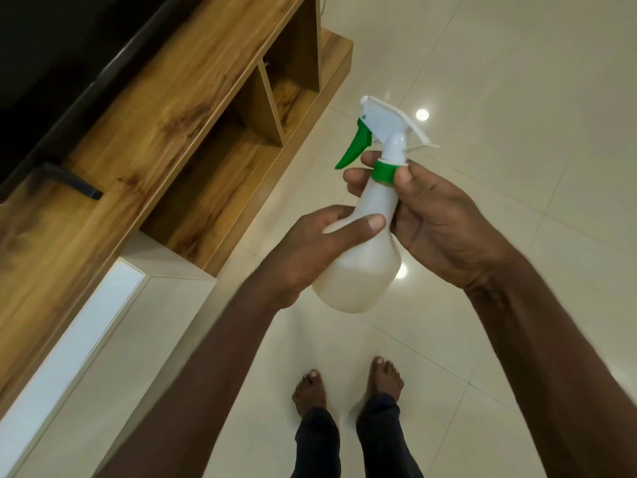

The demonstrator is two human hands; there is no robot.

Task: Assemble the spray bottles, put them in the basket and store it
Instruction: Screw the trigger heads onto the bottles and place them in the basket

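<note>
Nearest the camera, the two forearms reach out over the tiled floor (517,98), bare feet (348,388) below. On the left runs a low wooden shelf unit (172,115) with open compartments; no basket is in view.

The left hand (303,253) wraps the bottle (362,270) at its shoulder, thumb laid across the front — a closed grip around the body. The bottle is held in the air between the hands, neck tilted up and away. It is white, translucent plastic and looks empty or nearly so, so I judge it light, with a thin wall that would dent under a hard squeeze; the smooth, rounded surface may slip if held loosely. The shoulder, where the body narrows, is the sound place to hold it.

Above sits the spray head (386,129), white with a green trigger (355,146) pointing left. The trigger and the thin rear fin look like the weakest parts — poor places to grab.

The right hand (441,222) pinches the green collar (383,171) between thumb and fingers, closed on it. That ribbed ring is the part to turn, and the head probably needs only light torque to seat.
</note>
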